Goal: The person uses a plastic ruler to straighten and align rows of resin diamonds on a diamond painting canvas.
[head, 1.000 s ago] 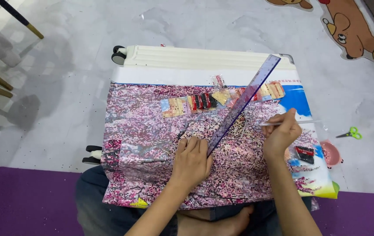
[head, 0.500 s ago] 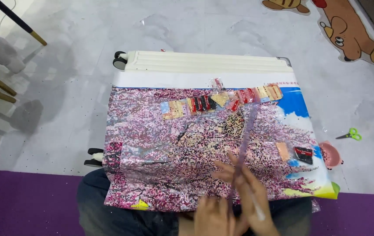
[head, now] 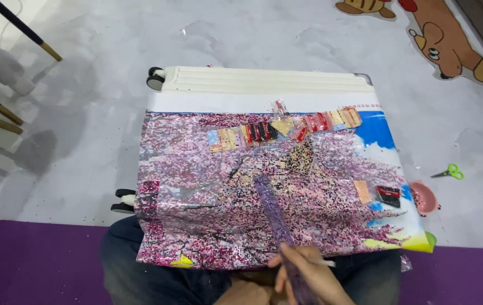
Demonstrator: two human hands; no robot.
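Note:
My right hand [head: 308,275] is low in the view, near my lap, closed around the near end of a translucent purple ruler [head: 271,208]. The ruler slants up and to the left over a pink bead-mosaic canvas [head: 196,192]. A thin white pen [head: 327,263] sticks out to the right from the same hand. Just left of it, at the bottom edge, a patch of skin [head: 244,293] shows that may be my left hand; its fingers are hidden.
The canvas lies over a white suitcase [head: 253,85] on a grey floor. Small bead bags [head: 284,130] line its upper part, and two more bead bags [head: 385,195] lie at the right. A pink tray [head: 427,199] and green scissors [head: 448,171] sit to the right. A purple mat [head: 27,260] runs under me.
The ruler left its long diagonal on the canvas and was swung down toward my lap. Both hands pulled back to the bottom edge; my right hand now grips the ruler along with the pen.

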